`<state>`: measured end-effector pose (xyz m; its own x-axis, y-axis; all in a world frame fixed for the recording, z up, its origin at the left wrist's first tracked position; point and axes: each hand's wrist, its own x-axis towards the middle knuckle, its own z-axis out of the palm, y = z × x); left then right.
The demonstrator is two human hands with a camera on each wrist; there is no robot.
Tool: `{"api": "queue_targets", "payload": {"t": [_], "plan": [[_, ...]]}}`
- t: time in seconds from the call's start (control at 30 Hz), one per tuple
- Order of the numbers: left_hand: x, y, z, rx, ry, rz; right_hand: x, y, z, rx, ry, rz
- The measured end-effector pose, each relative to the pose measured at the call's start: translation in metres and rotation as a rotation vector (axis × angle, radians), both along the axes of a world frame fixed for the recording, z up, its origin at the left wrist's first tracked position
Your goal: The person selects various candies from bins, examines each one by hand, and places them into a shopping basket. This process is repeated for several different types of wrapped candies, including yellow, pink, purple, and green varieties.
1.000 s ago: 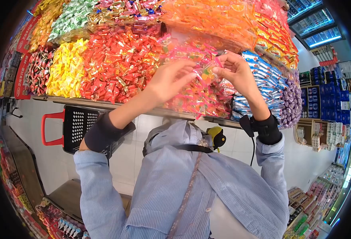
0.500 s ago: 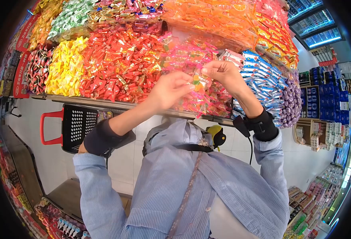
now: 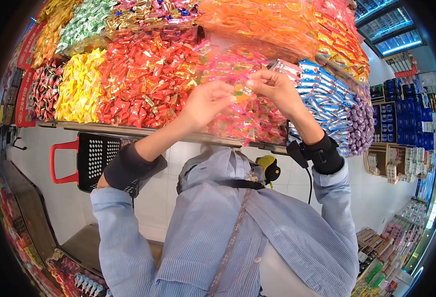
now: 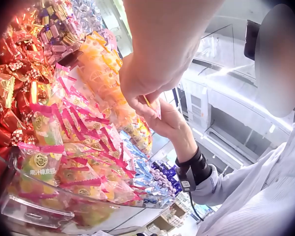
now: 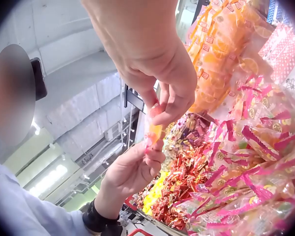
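Between the two hands, a small clear packet with pink ends and yellow-green candy (image 3: 242, 93) is held above a heap of similar pink-edged packets (image 3: 247, 123). The left hand (image 3: 204, 105) pinches its left end between thumb and fingers. The right hand (image 3: 279, 94) pinches the other end. In the right wrist view the packet (image 5: 154, 132) hangs between the right hand (image 5: 164, 93) above and the left hand (image 5: 132, 172) below. Fingers mostly cover the packet in the left wrist view, where only a sliver shows.
Red candies (image 3: 143, 79) and yellow ones (image 3: 81, 84) fill compartments to the left, blue-white sticks (image 3: 322, 99) to the right, orange packets (image 3: 262, 24) behind. A black basket with a red handle (image 3: 65, 161) stands below the shelf's front edge (image 3: 143, 131). A clear bin wall (image 4: 34, 211) fronts the packets.
Both hands have moved a little left with the packet between them, and the right hand has come slightly closer to the body. The grip of both on the packet remains.
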<state>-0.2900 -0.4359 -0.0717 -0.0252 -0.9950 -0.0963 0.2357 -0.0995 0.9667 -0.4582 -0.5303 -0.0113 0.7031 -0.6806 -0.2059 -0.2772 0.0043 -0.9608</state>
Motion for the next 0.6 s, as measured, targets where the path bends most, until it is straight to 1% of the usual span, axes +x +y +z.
{"api": "queue_targets", "payload": {"t": [0.07, 0.17, 0.27, 0.37, 0.47, 0.5, 0.57, 0.6], "plan": [[0.001, -0.004, -0.001, -0.020, -0.019, 0.005, 0.002, 0.004, 0.002, -0.020, -0.030, -0.004], [-0.001, -0.008, 0.009, -0.030, -0.076, 0.003, -0.004, -0.005, -0.011, 0.022, -0.082, -0.017], [0.003, -0.015, 0.007, -0.007, -0.048, -0.070, -0.016, -0.013, -0.016, 0.080, -0.040, -0.081], [0.017, -0.021, 0.001, -0.077, -0.182, -0.032, -0.034, -0.025, -0.024, 0.012, -0.202, -0.110], [0.028, -0.025, -0.005, -0.141, -0.437, -0.017, -0.055, -0.030, -0.030, -0.200, -0.170, -0.256], [0.031, -0.026, -0.002, -0.165, -0.538, -0.052, -0.060, -0.028, -0.028, -0.162, -0.160, -0.301], [0.027, -0.029, 0.003, -0.209, -0.723, -0.133, -0.074, -0.029, -0.034, -0.197, -0.103, -0.296], [0.022, -0.030, 0.004, -0.326, -0.863, -0.148, -0.080, -0.028, -0.037, -0.215, -0.071, -0.296]]}}
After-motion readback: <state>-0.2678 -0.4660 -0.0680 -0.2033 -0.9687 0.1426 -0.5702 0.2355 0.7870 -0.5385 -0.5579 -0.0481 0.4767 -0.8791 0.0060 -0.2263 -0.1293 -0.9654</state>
